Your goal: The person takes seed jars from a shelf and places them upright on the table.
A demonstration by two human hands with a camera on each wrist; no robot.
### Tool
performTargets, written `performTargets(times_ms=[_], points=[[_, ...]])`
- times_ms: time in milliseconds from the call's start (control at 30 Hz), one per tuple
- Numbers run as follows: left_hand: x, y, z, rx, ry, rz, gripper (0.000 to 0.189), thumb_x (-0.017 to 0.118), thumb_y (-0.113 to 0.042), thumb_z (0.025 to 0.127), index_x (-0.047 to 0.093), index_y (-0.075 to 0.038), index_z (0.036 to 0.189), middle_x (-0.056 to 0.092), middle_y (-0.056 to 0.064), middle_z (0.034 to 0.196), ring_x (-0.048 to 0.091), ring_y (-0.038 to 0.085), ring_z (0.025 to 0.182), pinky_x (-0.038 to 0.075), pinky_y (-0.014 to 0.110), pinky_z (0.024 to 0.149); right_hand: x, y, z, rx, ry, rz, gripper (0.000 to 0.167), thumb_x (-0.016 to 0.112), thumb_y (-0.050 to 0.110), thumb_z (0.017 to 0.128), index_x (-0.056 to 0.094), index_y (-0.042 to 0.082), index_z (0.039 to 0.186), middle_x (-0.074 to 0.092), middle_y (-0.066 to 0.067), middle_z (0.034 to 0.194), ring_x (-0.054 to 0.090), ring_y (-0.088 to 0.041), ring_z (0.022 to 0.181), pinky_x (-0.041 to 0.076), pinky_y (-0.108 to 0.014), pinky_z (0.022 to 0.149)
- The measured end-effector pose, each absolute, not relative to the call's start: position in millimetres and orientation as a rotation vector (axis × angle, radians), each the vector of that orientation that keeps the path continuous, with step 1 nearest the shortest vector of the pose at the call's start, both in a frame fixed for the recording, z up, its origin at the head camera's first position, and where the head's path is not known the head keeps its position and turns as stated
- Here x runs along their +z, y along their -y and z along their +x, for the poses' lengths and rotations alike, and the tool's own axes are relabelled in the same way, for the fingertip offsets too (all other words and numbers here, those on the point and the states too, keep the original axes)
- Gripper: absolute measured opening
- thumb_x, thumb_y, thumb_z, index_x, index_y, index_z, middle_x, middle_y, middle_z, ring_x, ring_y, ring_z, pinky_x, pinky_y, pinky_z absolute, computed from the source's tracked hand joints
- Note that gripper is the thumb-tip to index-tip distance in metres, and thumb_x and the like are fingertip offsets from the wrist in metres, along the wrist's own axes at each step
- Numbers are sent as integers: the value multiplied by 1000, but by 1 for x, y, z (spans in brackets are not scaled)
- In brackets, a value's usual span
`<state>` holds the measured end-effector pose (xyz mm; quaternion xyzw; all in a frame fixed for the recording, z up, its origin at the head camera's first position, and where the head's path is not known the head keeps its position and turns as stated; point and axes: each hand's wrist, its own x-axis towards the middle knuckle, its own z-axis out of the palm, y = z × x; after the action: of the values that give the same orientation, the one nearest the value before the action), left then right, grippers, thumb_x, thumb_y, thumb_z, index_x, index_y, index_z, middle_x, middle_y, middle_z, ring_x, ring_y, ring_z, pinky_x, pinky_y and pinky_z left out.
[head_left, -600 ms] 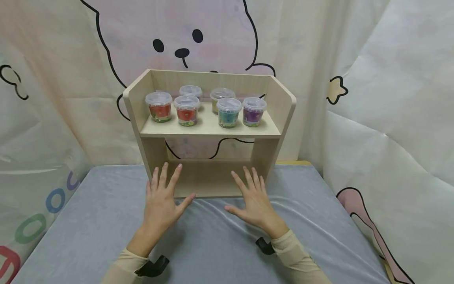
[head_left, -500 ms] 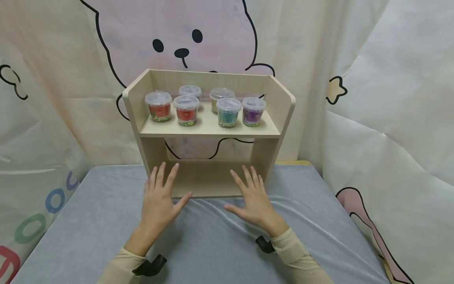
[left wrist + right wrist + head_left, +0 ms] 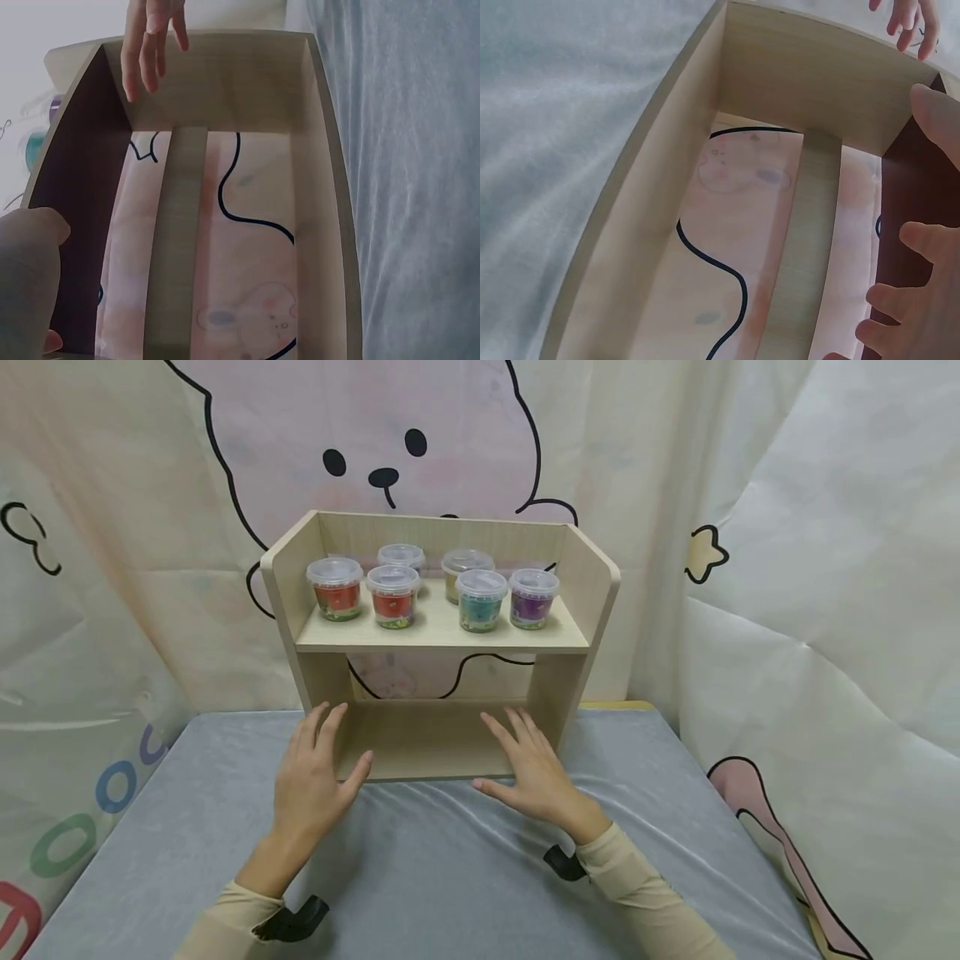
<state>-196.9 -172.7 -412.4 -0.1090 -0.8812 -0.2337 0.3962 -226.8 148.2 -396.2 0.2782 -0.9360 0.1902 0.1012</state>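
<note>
A small pale wooden two-tier shelf [image 3: 442,648] stands in the middle of the table. Several lidded clear plastic cups sit on its upper board, among them two red cups [image 3: 393,604], a teal cup [image 3: 480,607] and a purple cup [image 3: 531,607]. My left hand [image 3: 307,785], fingers spread, hovers before the shelf's lower left side; its thumb points inward. My right hand [image 3: 536,772] holds nothing and reaches toward the lower right side, fingers extended. In the right wrist view, the right hand's fingers [image 3: 892,301] overlap the upper board's dark underside [image 3: 922,180].
A grey-blue cloth [image 3: 450,877] covers the table. Behind the shelf hangs a curtain with a pink bear drawing [image 3: 465,435], and pale printed sheets [image 3: 817,635] close off both sides. Each wrist carries a black mount [image 3: 292,920]. A yellow edge [image 3: 618,704] shows at the table's back right.
My left hand has moved left, away from the right one, toward the shelf's left side. The right hand has shifted only slightly. Shelf and cups keep their places; the view has tilted a little.
</note>
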Motion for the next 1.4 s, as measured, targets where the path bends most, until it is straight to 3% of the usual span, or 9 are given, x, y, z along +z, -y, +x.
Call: performTargets(times_ms=[433,667,1067,1200,1400], points=[[-400,193,-201,-643,2175,-199,64,76,-22,86,51,-4,142,55,23,139,57,46,118,54,61,72,-375,-144,-235,624,2753,910,87,72,51,89,30,25,160,31,-17,164,31,-38,151,39,-63,115],[-393,202,-203,-723,2171,-156,64,74,-17,87,49,-4,144,54,22,141,55,47,123,49,65,90,-364,-141,-238,735,2747,930,82,73,47,90,34,24,158,34,-16,162,35,-36,149,43,-62,112],[-383,219,-216,-921,2187,-109,72,70,-10,89,36,-9,152,51,27,142,52,46,127,49,63,92,-347,-137,-239,900,2761,977,75,70,42,94,36,20,157,34,-14,162,33,-36,151,38,-62,117],[-379,225,-223,-1061,2221,-175,76,67,-6,91,27,-13,156,44,27,148,49,47,131,49,63,95,-343,-135,-241,920,2736,1029,73,70,40,94,37,19,156,37,-12,160,36,-33,150,37,-59,118],[-371,234,-232,-1273,2266,-288,83,61,-2,95,11,-18,160,30,28,156,40,53,137,43,73,99,-334,-132,-241,997,2710,1086,72,69,37,95,36,17,156,40,-5,159,38,-25,149,36,-52,121]])
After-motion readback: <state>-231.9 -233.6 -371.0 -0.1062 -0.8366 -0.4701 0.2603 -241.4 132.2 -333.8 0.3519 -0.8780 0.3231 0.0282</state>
